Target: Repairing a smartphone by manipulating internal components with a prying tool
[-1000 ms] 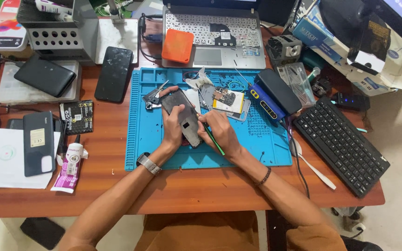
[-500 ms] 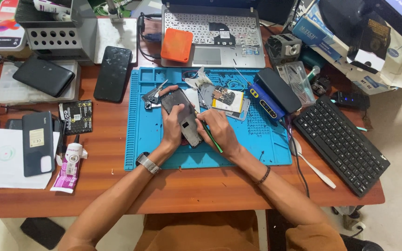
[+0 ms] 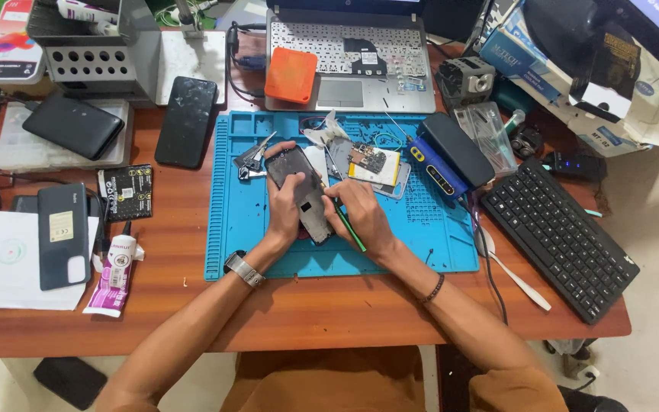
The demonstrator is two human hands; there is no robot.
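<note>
An opened phone [image 3: 303,192] is being steadied over the blue mat [image 3: 268,252] by the left hand [image 3: 285,206], its fingers wrapped along the edge so the frame cannot slide. A green-handled tool [image 3: 347,226] is being pinched by the right hand [image 3: 364,217], angled toward the phone's lower edge.

This is a phone fixing workshop. A blue work mat [image 3: 413,244] lies on the wooden tabletop [image 3: 329,305], with loose phones [image 3: 185,120], small phone parts [image 3: 371,162] and a glue tube [image 3: 114,268] around.
</note>
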